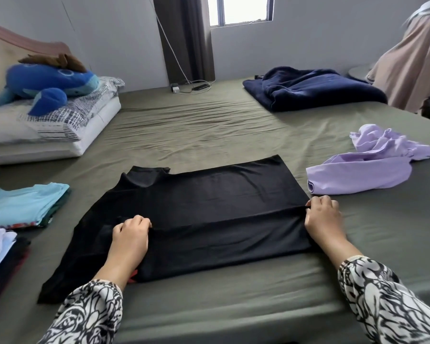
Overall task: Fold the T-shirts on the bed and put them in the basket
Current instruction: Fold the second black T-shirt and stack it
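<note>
Black T-shirt (209, 194) spread flat on olive-green bed sheet (184, 130), near front edge of bed, collar end toward left, hem toward right. Near long side doubled over toward middle, forming a straight fold line between both hands.

Left hand (130, 234) on the black T-shirt, left of its centre, fingers curled and pinching the folded edge. Right hand (323, 216) at the T-shirt's right-hand hem corner, fingers curled, pinching the same fold. Both wrists in black-and-white patterned sleeves (392, 301).

Left sleeve part of the black T-shirt lying loose, trailing toward the near left corner.

Lilac T-shirt (372, 165) crumpled just right of the black T-shirt, close to its hem but apart from it. Folded light-blue T-shirt (23, 204) atop a small stack left of the black T-shirt, near it. Second stack of folded clothes (0, 249) nearer the front, also left of the black T-shirt, cut off by the picture edge.

Dark navy blanket (313, 88) folded beyond the black T-shirt, toward the right, well apart. Pillows (50, 130) beyond and left of the black T-shirt, blue plush toy (47, 83) resting on top of them. White charger and cable (184, 88) far beyond the black T-shirt, by the wall below a curtain (186, 38) and window (241, 8).

No basket seen in this view.
</note>
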